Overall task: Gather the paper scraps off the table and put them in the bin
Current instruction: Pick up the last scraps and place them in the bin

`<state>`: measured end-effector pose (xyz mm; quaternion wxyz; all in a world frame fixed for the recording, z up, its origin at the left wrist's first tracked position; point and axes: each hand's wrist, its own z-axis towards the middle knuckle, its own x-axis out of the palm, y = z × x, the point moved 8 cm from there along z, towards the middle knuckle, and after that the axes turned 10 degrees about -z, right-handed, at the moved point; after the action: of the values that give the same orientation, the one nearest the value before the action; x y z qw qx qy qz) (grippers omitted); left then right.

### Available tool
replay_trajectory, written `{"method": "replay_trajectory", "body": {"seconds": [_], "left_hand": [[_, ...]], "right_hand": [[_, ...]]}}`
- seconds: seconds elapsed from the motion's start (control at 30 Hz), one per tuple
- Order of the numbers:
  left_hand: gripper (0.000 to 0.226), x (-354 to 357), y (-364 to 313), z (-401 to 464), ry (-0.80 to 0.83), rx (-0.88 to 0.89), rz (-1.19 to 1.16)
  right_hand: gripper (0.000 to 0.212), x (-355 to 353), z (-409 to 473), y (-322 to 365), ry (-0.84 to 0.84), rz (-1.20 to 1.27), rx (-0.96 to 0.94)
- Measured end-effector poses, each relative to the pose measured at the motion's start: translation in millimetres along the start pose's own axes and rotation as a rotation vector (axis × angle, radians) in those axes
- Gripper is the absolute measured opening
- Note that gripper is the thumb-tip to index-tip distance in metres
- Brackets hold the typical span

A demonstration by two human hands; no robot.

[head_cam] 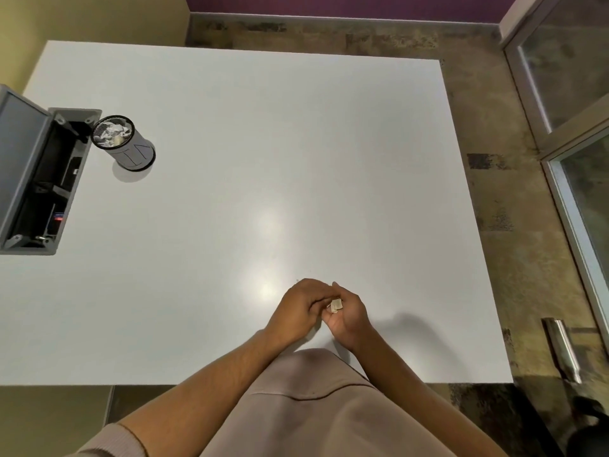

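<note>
Pale paper scraps (336,305) pinched between left hand (298,308) and right hand (347,316), low centre; best cupped tight (both grips curled) toward upper-left bin (123,143).

Open grey cable box (39,179) in tabletop
</note>
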<state>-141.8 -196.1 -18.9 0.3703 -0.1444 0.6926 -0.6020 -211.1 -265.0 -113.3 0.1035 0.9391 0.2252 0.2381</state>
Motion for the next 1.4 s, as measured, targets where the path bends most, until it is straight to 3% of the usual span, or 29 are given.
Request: {"method": "replay_trajectory", "body": {"seconds": [0.13, 0.27, 0.37, 0.47, 0.63, 0.9, 1.1, 1.27, 1.4], "left_hand": [[0.038, -9, 10, -7, -0.034, 0.083, 0.099], [0.048, -22, 48, -18, -0.122, -0.089, 0.287], [0.054, -23, 90, -30, -0.038, -0.325, 0.514], [0.067, -19, 111, -42, 0.043, -0.416, 0.664], [0.07, 1, 114, -42, 0.107, -0.363, 0.736], [0.059, 12, 104, -16, 0.233, -0.252, 0.653], [0.06, -25, 78, 23, 0.128, -0.04, 0.545], [0.03, -30, 81, 40, 0.211, 0.078, 0.601], [0.015, -28, 84, 44, 0.186, 0.112, 0.554]], "right_hand": [[0.027, -6, -3, 7, -0.018, -0.065, -0.03], [0.034, -12, -10, 12, -0.082, -0.072, -0.036], [0.034, -17, -13, 13, -0.085, -0.081, -0.05], [0.035, -20, -15, 13, -0.075, -0.112, -0.056], [0.034, -29, -13, 11, -0.082, -0.078, -0.044], [0.03, -29, -13, 12, -0.068, -0.1, -0.061], [0.023, -30, -12, 11, -0.071, -0.074, -0.066], [0.033, -34, -11, 4, -0.081, -0.057, -0.027], [0.032, -37, -10, 4, -0.079, -0.064, -0.026]]}}
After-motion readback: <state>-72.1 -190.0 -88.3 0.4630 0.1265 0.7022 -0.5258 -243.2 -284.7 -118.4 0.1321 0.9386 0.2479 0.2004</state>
